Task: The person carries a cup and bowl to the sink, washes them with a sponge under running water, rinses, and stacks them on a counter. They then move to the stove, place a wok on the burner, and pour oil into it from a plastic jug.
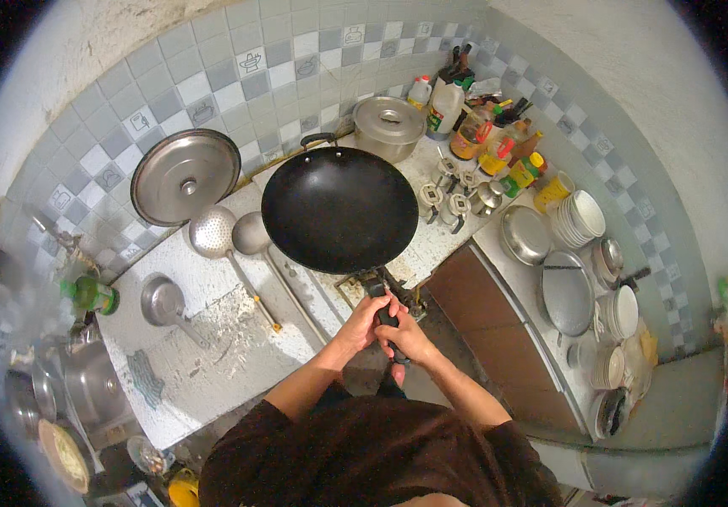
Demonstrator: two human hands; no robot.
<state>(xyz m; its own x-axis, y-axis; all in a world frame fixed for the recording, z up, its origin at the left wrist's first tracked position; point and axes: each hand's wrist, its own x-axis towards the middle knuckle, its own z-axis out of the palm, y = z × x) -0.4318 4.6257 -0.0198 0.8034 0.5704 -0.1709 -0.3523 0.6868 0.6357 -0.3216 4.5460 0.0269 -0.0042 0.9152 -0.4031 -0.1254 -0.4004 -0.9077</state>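
A large black wok (340,209) lies before me over the stove (348,288), its inside bare and dark. Its long black handle (389,319) points back towards my body. Both hands are wrapped around that handle. My left hand (364,322) grips it from the left side, near the wok end. Against it, my right hand (407,331) closes on the handle from the right, with the thumb across the top. Most of the burner is hidden under the wok. A small loop handle (318,139) stands at the wok's far rim.
Left of the wok lie a ladle (252,233), a perforated skimmer (212,232) and a small metal dipper (163,300). A large lid (186,177) leans on the tiled wall. Behind stands a lidded pot (390,127). Several seasoning jars (458,208), bottles (446,108) and stacked bowls (578,218) line the right.
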